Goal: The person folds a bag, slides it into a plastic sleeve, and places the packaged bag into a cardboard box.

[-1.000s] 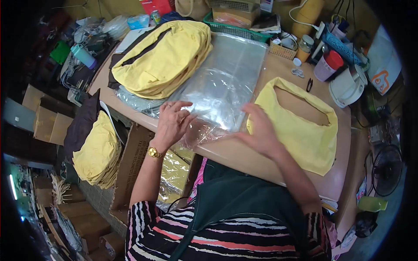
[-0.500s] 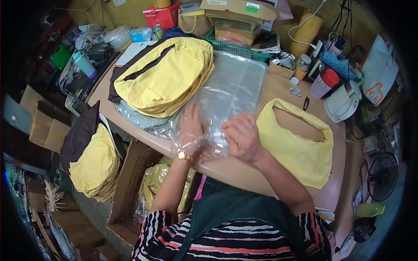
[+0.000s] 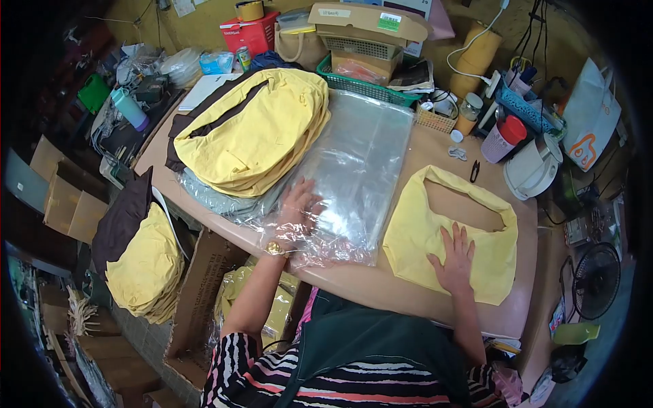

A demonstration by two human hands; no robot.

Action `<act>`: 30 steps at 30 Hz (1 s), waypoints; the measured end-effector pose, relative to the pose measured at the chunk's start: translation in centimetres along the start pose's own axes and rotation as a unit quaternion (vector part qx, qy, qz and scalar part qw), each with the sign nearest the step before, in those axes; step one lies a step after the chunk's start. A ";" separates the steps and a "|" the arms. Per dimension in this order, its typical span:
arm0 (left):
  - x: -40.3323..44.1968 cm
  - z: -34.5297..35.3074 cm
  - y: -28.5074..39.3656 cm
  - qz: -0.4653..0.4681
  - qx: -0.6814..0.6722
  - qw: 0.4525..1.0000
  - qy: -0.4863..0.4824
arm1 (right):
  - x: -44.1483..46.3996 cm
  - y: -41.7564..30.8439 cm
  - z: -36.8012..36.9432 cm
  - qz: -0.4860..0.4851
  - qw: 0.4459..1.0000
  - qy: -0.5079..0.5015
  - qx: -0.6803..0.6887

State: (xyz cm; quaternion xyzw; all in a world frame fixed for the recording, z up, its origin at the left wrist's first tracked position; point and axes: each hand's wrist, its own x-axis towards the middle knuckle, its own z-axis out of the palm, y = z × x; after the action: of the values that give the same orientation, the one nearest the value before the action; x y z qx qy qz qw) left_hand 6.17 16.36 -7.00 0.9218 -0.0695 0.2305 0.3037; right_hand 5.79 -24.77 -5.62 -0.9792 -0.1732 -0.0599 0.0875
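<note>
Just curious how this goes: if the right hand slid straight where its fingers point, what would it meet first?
Probably the far strap of the yellow bag, past the opening showing tabletop; whether the right hand would catch it or slide over is unclear.

Yellow cloth bag point(image 3: 425, 243), laid flat, slightly creased, body beneath the right hand point(image 3: 452, 262), handle opening beyond its fingertips, clear plastic sheeting point(image 3: 360, 160), glossy, crinkled at the left hand point(image 3: 299, 205), smoother beyond and rightward of it.
</note>
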 end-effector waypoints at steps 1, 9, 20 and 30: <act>0.2 0.1 0.7 -0.016 -0.037 0.996 0.074 | 0.0 0.2 0.3 0.002 1.000 -0.001 0.001; 4.0 2.3 -1.4 -0.215 0.035 0.967 0.133 | 0.5 -3.7 -1.1 -0.084 0.965 0.102 0.227; 3.9 -2.7 0.4 -0.041 -0.010 0.998 0.052 | 9.5 -25.5 3.8 -0.176 0.953 -0.100 0.225; -3.3 -0.2 0.9 -0.105 0.011 0.992 0.072 | 10.9 -24.3 6.7 -0.205 0.973 -0.044 0.095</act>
State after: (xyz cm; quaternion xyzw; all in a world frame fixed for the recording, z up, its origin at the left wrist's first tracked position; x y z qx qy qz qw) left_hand 2.96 15.71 -7.91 0.9084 0.0525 0.2640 0.3200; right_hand 8.08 2.57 -6.85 -0.9117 -0.3787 -0.0169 0.1586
